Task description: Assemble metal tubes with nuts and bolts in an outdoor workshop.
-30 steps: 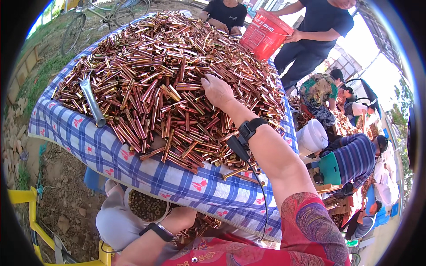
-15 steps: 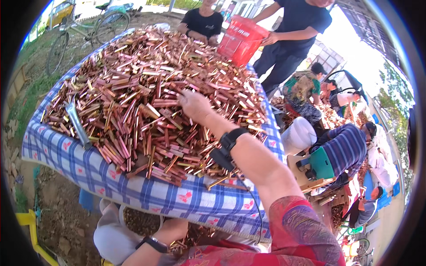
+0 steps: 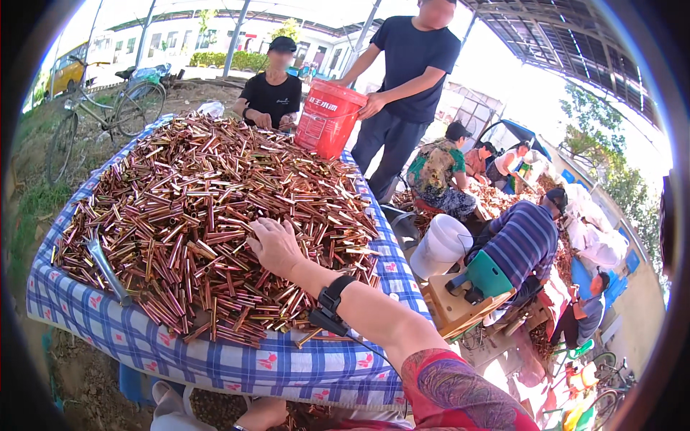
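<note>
Right hand rests palm-down on copper tube pile covering the checkered surface, fingers spread, gripping nothing. Left hand at 6 o'clock; finger state indeterminable.

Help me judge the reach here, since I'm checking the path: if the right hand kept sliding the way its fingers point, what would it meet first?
The right hand already lies on the heap of copper-coloured tubes, fingers pointing up-left across it. Going straight on, it would likely push into more tubes at once; nothing else shows in that line.
</note>
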A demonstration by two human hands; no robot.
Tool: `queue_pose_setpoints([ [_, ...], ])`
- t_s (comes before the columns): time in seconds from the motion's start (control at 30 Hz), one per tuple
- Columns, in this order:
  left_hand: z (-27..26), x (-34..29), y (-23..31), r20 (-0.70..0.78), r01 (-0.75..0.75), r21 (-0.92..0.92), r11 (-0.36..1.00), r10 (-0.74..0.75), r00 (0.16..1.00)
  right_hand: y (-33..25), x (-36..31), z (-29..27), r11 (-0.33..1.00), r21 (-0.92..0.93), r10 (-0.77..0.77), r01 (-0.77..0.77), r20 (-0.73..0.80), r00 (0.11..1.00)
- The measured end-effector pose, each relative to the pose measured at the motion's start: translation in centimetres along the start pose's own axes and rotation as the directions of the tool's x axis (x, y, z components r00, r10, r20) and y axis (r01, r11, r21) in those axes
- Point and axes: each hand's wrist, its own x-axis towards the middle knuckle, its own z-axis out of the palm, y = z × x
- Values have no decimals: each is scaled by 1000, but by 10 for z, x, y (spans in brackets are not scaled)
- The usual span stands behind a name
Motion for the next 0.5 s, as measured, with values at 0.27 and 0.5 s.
queue_pose_setpoints([
  [0.27,5,7,-8,198,129,-46,990,-118,973,-32,-58,-28,975,27,-218,219,-12,976],
  [0.5,6,-2,-2,-24,-7,-126,992,4,1000,-32,-117,-40,940,74,-329,333,-58,942],
])
